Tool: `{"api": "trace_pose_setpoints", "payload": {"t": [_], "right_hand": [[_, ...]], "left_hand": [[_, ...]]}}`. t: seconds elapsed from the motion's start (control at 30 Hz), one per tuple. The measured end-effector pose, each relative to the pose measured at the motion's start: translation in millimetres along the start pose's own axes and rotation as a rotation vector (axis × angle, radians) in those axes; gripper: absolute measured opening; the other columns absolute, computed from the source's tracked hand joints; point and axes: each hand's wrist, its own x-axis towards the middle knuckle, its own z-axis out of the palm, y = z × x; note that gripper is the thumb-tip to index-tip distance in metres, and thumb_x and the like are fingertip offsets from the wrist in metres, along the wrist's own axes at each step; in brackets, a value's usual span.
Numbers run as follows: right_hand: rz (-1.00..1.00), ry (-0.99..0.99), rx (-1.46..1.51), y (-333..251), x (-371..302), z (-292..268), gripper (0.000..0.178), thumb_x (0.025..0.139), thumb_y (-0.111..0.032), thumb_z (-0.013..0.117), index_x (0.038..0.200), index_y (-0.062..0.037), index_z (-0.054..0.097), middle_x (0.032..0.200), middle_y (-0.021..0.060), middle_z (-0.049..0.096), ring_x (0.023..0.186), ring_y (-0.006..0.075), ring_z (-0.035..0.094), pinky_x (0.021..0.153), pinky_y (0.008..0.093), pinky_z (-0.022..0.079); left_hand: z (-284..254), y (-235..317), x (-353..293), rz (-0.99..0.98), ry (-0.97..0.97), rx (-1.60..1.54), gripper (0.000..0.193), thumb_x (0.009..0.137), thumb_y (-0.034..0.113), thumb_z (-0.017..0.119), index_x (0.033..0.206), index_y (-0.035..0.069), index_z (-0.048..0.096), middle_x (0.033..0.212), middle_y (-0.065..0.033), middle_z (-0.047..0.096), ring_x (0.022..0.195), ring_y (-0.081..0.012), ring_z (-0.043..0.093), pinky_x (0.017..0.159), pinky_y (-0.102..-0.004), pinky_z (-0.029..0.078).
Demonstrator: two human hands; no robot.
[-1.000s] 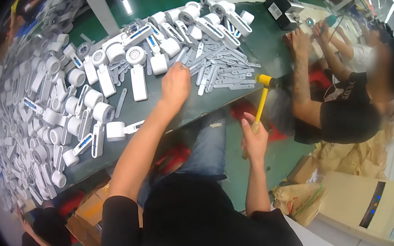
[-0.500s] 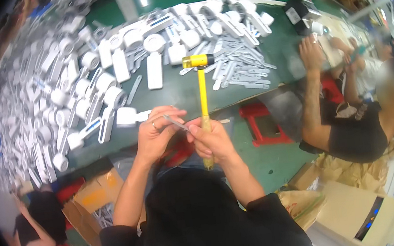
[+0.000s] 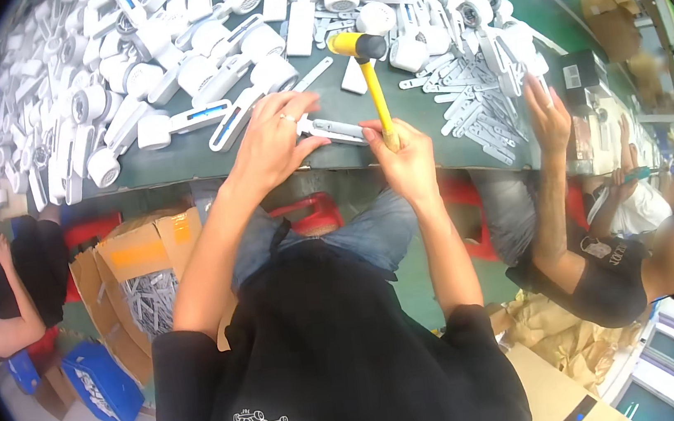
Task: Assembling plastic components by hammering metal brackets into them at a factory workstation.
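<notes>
At the near edge of the table, my left hand (image 3: pixel 267 143) is closed around one end of a white long-handled part (image 3: pixel 329 138), largely hiding that end. Along the handle's top lies a slim grey strip (image 3: pixel 338 128). My right hand (image 3: pixel 405 161) grips a yellow mallet (image 3: pixel 376 94) with a black striking face, its head pointing up and away from me. The thumb and forefinger of that hand also touch the strip's right end. Just beyond my hands are another loose grey strip (image 3: pixel 313 74) and several white parts with round heads (image 3: pixel 275 72).
White parts (image 3: pixel 84 106) are heaped across the left and back of the green table (image 3: pixel 366 175). Grey strips (image 3: pixel 473 95) lie in a pile to the right. A co-worker (image 3: pixel 575 258) sits at my right, another person (image 3: pixel 21 280) at far left. An open carton (image 3: pixel 130 255) stands by my left arm.
My view has shifted. The grey strip, earlier held between both hands, now lies along a white handled part that my left hand has taken hold of. The mallet stays in my right hand.
</notes>
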Motion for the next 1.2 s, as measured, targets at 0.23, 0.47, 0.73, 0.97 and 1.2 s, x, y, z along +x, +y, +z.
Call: {"api": "trace_pose_setpoints", "payload": {"t": [0.23, 0.47, 0.73, 0.97, 1.2], "right_hand": [[0.125, -0.163, -0.063, 0.4, 12.3, -10.9, 0.021, 0.099, -0.023, 0.077, 0.109, -0.0054, 0.082, 0.086, 0.0128, 0.075, 0.074, 0.0218, 0.070, 0.071, 0.0363, 0.054], [0.340, -0.185, -0.112, -16.9, 19.3, -10.8, 0.034, 0.098, -0.027, 0.076, 0.124, -0.0056, 0.078, 0.076, 0.0128, 0.073, 0.068, 0.0161, 0.070, 0.069, 0.0355, 0.055], [0.513, -0.126, 0.536, 16.7, 6.9, 9.3, 0.026, 0.104, -0.020, 0.073, 0.121, -0.0017, 0.076, 0.068, 0.0009, 0.066, 0.046, 0.0053, 0.047, 0.044, 0.0243, 0.035], [0.483, -0.050, 0.445, 3.6, -5.2, 3.2, 0.032, 0.105, -0.022, 0.072, 0.130, -0.0017, 0.071, 0.068, -0.0019, 0.060, 0.050, 0.0050, 0.048, 0.045, 0.0237, 0.035], [0.375, -0.083, 0.063, -25.0, -103.9, -37.1, 0.053, 0.117, -0.024, 0.043, 0.165, -0.0045, 0.038, 0.070, 0.0032, 0.057, 0.061, 0.0102, 0.057, 0.060, 0.0282, 0.048]], "left_hand": [[6.3, -18.3, 2.4, 0.339, -0.024, 0.096, 0.034, 0.082, 0.018, 0.088, 0.113, 0.014, 0.074, 0.111, -0.0025, 0.074, 0.113, -0.0243, 0.067, 0.102, -0.0454, 0.047], [3.8, -17.0, 4.9, 0.304, -0.057, 0.127, 0.022, 0.086, 0.015, 0.086, 0.106, 0.014, 0.076, 0.108, -0.0014, 0.075, 0.111, -0.0208, 0.069, 0.104, -0.0452, 0.045], [6.0, -14.5, 11.3, 0.365, -0.064, 0.220, 0.028, 0.086, 0.025, 0.084, 0.114, 0.025, 0.080, 0.108, 0.0063, 0.076, 0.111, -0.0175, 0.068, 0.108, -0.0448, 0.045], [22.2, -19.7, 20.9, 0.505, -0.104, 0.264, 0.029, 0.090, 0.020, 0.077, 0.117, 0.031, 0.082, 0.101, 0.0054, 0.077, 0.098, -0.0141, 0.073, 0.114, -0.0431, 0.050], [15.7, -18.5, 18.5, 0.487, -0.082, 0.298, 0.026, 0.089, 0.020, 0.080, 0.113, 0.030, 0.084, 0.098, 0.0038, 0.078, 0.095, -0.0142, 0.073, 0.117, -0.0434, 0.049]]}}
